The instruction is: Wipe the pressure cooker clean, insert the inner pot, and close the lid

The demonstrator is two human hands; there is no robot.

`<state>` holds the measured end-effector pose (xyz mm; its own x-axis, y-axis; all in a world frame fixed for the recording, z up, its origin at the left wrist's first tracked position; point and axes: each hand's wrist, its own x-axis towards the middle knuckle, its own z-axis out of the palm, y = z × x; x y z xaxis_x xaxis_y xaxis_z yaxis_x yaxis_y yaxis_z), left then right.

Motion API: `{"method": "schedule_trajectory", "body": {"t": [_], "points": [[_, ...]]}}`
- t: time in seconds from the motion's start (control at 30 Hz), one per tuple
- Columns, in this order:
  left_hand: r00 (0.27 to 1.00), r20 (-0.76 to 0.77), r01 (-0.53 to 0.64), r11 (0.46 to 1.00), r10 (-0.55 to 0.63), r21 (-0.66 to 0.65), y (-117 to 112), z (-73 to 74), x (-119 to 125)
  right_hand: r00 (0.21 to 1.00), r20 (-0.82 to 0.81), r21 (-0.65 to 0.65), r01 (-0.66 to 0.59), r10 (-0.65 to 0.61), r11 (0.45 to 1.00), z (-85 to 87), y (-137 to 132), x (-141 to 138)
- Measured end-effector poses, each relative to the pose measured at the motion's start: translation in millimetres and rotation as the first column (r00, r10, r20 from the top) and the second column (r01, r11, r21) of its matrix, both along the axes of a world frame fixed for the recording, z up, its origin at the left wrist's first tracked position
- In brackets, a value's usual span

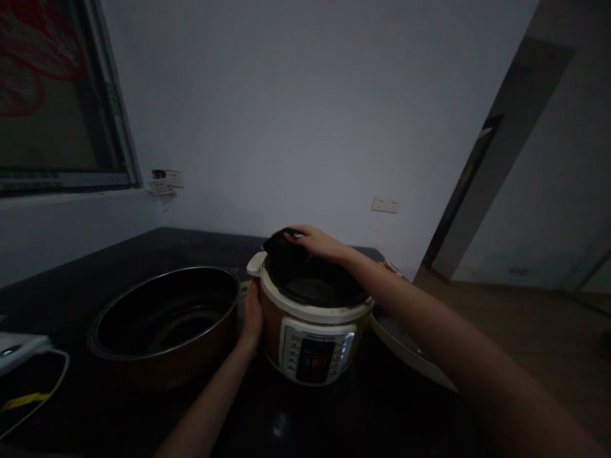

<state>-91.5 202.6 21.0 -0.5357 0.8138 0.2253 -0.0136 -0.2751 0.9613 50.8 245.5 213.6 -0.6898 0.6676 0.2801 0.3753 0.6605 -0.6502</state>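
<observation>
An electric pressure cooker (317, 353) with a brown body, white rim and front control panel stands on the dark countertop. Its lid is off, and the black inside (315, 287) shows. My left hand (252, 315) lies along the cooker's left side, fingers stretched out below the white side handle (256, 263). At the far left of the cooker's mouth, my right hand (310, 240) is closed on a black object (286, 247). Dim light hides what kind it is, and I cannot tell whether it is part of the inner pot.
Left of the cooker sits a large round pot (165, 369), dark inside. A shallow pan or lid with a pale rim (410, 356) lies to the right, partly behind my forearm. A white device (21, 350) with a cable is at the left edge. The wall has sockets (384, 204).
</observation>
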Motion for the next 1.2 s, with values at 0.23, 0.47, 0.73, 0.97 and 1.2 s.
{"method": "schedule_trajectory", "body": {"t": [0.23,0.47,0.73,0.97,1.2], "points": [[0.999,0.001,0.037,0.998,-0.037,0.053,-11.8,11.6,-0.1,0.850,-0.418,-0.116,0.300,-0.320,0.947,-22.1,-89.8,85.0],[0.999,0.017,0.032,0.987,-0.035,0.159,-82.9,18.3,19.0,0.550,-0.562,-0.559,0.297,-0.617,0.774,-84.1,-156.7,108.8],[0.918,0.040,0.378,0.902,-0.394,0.210,-156.6,27.1,35.5,0.607,-0.570,-0.624,0.118,-0.554,0.772,-123.4,-172.2,61.9],[0.555,0.659,0.724,0.685,-0.508,-0.082,-168.7,26.3,36.9,0.753,-0.535,-0.363,0.204,-0.383,0.909,-125.1,-180.7,46.5],[0.965,0.235,0.138,0.988,-0.116,-0.075,-158.8,49.5,16.5,0.623,-0.646,-0.344,0.276,-0.440,0.897,-127.7,-170.8,89.2]]}}
